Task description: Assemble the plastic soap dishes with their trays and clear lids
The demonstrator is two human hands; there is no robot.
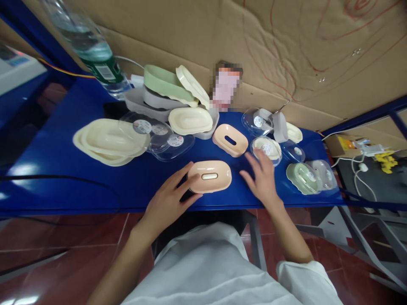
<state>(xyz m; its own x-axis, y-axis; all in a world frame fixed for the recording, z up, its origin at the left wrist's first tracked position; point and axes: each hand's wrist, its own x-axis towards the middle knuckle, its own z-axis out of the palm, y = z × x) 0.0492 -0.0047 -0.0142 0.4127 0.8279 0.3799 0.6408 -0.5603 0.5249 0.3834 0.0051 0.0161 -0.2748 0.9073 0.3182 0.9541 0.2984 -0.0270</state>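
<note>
My left hand grips the left end of a peach oval soap dish, fingers over its rim and thumb along the near side. A small pale oval shows in the dish's middle. Behind it lies a second peach oval piece with a dark slot through its bottom. My right hand hovers to the right, fingers apart and holding nothing. Its fingertips are near that slotted piece and a clear lid with a round sticker, which has a cream piece with it.
Cream trays and clear lids lie to the left. Green and grey trays are stacked behind, near a water bottle and a phone against the cardboard. Right are a green dish and more lids. The blue table's front edge is close.
</note>
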